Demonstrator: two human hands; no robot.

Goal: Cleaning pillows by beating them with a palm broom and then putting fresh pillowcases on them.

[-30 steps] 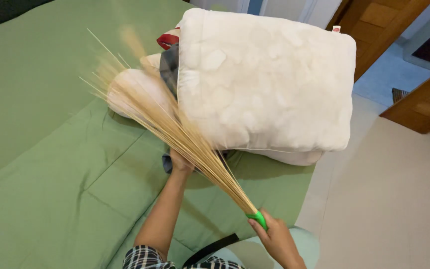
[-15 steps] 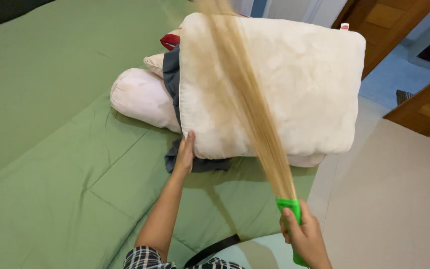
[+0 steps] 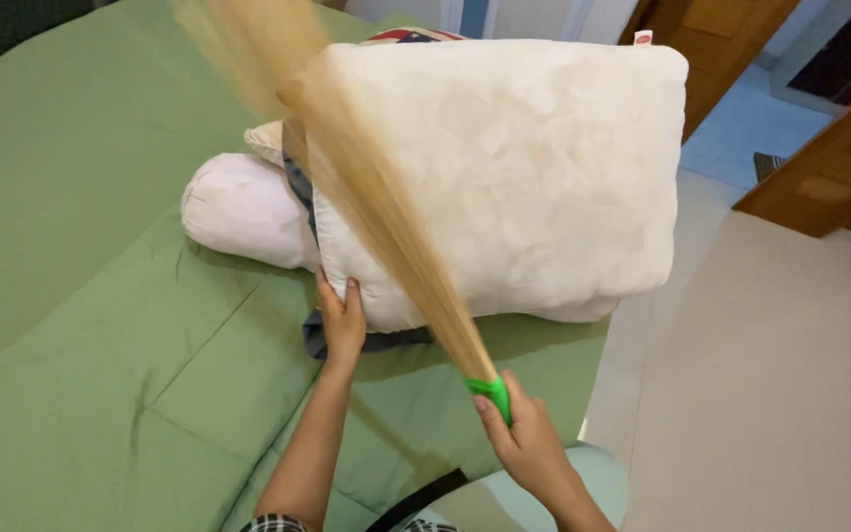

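Gripping the green handle end of the stick broom [image 3: 376,212], my right hand [image 3: 524,443] is wrapped tight around it, bristles blurred and running up-left across the white pillow [image 3: 514,177]. Left hand [image 3: 342,320] is nearer the pillow, fingers pressed on its lower-left corner, propping it upright on the green bed [image 3: 81,296]. Pinkish bolster [image 3: 238,207] sits just behind.

Cream pillow [image 3: 514,177], tan broom [image 3: 376,207] green-handled, green bedsheet [image 3: 81,296].
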